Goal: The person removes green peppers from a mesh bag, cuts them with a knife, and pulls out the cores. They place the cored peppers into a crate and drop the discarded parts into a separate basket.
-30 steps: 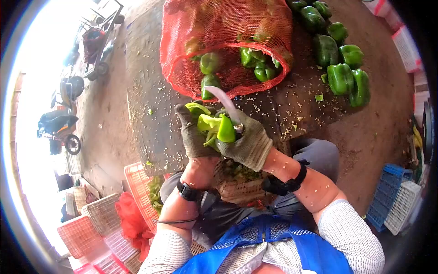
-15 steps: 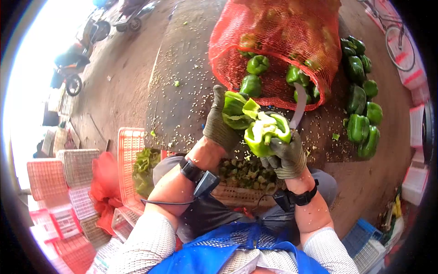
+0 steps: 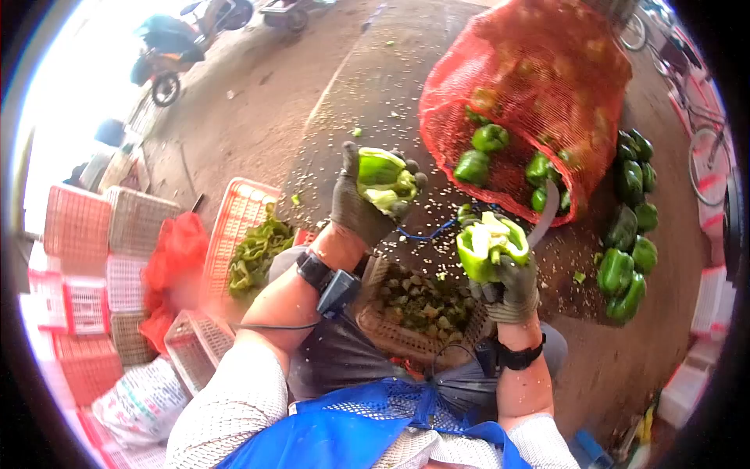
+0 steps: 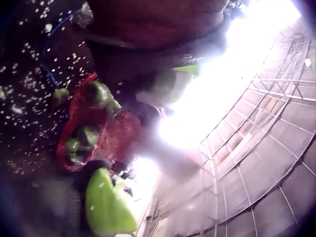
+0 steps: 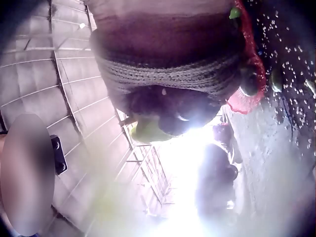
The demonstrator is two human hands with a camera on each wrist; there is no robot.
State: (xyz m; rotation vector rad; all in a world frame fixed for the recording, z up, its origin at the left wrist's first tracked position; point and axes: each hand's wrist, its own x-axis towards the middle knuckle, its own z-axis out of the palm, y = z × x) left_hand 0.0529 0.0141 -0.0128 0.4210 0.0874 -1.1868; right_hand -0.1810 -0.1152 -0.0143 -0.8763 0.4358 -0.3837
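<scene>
Gripping green bell pepper half (image 3: 383,178), gloved left hand (image 3: 361,209) sits above dark seed-strewn board (image 3: 367,94). Well apart, gloved right hand (image 3: 509,288) clenches second green pepper half (image 3: 488,244) plus curved steel knife (image 3: 544,220), over woven scrap basket (image 3: 394,334). Behind: red mesh sack (image 3: 539,78) of peppers.

I look down on bare brown dirt ground (image 3: 258,117) out of doors, with a dark seed-speckled slab (image 3: 375,86) in front of me. Stacked pink and white plastic lattice crates (image 3: 78,234) stand to my left. A dark parked motor scooter (image 3: 168,47) sits beyond them in glaring daylight.
</scene>
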